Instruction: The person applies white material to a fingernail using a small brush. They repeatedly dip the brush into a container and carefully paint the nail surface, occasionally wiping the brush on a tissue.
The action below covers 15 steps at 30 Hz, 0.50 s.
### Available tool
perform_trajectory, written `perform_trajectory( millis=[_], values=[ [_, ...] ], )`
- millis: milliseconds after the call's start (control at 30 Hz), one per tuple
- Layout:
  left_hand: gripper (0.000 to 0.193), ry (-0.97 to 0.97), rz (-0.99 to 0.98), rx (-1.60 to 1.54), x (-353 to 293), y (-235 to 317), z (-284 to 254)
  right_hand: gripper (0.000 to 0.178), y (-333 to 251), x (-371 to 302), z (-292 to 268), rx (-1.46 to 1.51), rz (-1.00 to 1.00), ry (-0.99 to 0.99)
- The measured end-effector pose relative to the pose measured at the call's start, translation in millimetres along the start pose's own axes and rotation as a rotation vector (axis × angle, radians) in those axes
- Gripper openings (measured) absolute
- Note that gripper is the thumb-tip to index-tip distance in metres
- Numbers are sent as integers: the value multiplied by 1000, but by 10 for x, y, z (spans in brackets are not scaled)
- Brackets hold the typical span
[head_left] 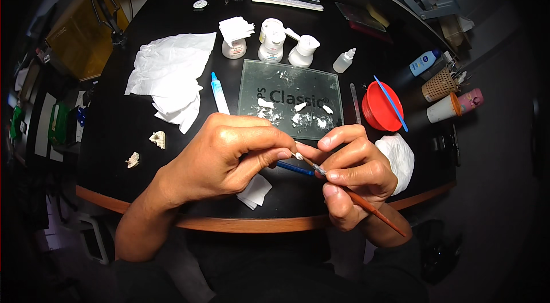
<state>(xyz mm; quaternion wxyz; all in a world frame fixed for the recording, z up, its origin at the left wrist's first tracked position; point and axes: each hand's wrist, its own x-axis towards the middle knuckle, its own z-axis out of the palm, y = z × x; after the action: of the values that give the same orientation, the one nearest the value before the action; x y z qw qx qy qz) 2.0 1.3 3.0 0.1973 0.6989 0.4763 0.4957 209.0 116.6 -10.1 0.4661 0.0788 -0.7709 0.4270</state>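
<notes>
My right hand (361, 174) grips a fine brush with a reddish-brown handle (375, 215) and a metal ferrule, its tip pointing up and left. Between the thumb and forefinger of my left hand (229, 151) is pinched a small white tooth-like piece (298, 156); the fingertips partly hide it. The brush tip is at or very near this piece; contact cannot be made out. Just beyond both hands lies a glass mixing slab (252, 82) bearing several white paste mounds (301, 106) and smears. A blue stick (295, 168) lies partly behind my fingers.
White jars (271, 45) and a dropper bottle (344, 61) stand behind the slab. At right are a red bowl (378, 109) with a blue stick (391, 102) across it and a crumpled tissue (396, 160). Left are paper towels (172, 68), a blue-white tube (219, 94) and cast pieces (157, 140).
</notes>
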Motion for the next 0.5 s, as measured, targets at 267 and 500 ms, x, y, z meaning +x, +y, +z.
perform_trajectory(
  millis=[267, 500],
  values=[
    [5, 4, 1, -12, 5, -7, 4, 25, -9, 8, -23, -9, 2, -30],
    [5, 2, -5, -7, 0, 3, -1, 23, -2, 1, 3, 5, 0, -14]
  ],
)
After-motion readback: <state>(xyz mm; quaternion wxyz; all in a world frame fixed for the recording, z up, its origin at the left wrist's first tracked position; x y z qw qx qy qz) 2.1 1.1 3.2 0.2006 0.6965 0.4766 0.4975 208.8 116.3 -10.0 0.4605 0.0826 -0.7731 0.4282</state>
